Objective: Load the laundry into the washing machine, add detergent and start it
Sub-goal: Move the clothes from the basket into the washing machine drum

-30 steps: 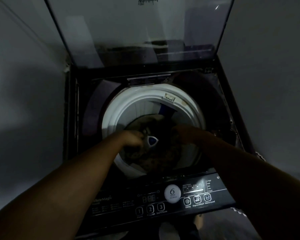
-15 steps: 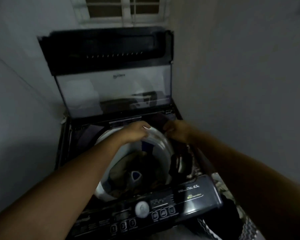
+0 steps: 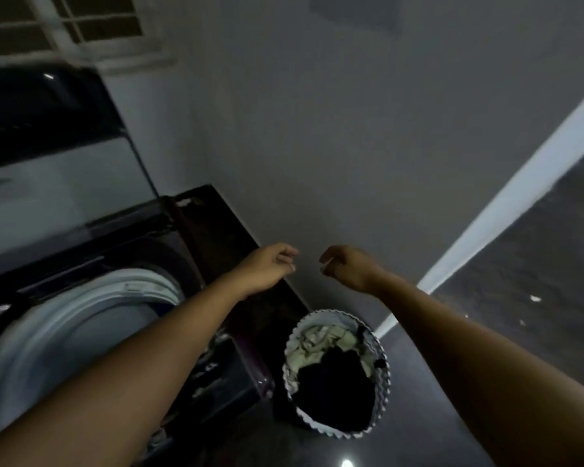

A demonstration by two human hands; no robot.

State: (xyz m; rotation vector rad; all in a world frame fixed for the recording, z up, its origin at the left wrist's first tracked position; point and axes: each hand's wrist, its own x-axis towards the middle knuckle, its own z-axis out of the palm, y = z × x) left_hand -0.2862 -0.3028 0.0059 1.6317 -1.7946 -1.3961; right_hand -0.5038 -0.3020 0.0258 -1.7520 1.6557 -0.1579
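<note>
The top-loading washing machine (image 3: 213, 237) stands at the left with its lid (image 3: 58, 163) raised; the white rim of its drum (image 3: 81, 305) shows. On the floor to its right sits a laundry basket (image 3: 383, 375) with a zigzag pattern, holding dark clothes (image 3: 334, 392) and pale cloth (image 3: 321, 342). My left hand (image 3: 267, 267) hovers over the machine's right edge, fingers loosely curled, holding nothing. My right hand (image 3: 348, 267) hangs beside it above the basket, also loosely curled and empty.
A grey wall (image 3: 317, 146) runs close behind the machine and basket. A window (image 3: 81, 28) sits above the lid. Dark glossy floor (image 3: 536, 247) stretches to the right past a pale skirting strip (image 3: 520, 183).
Both hands have come up out of the drum and moved right, past the machine's edge. The view has swung right, bringing the laundry basket into sight.
</note>
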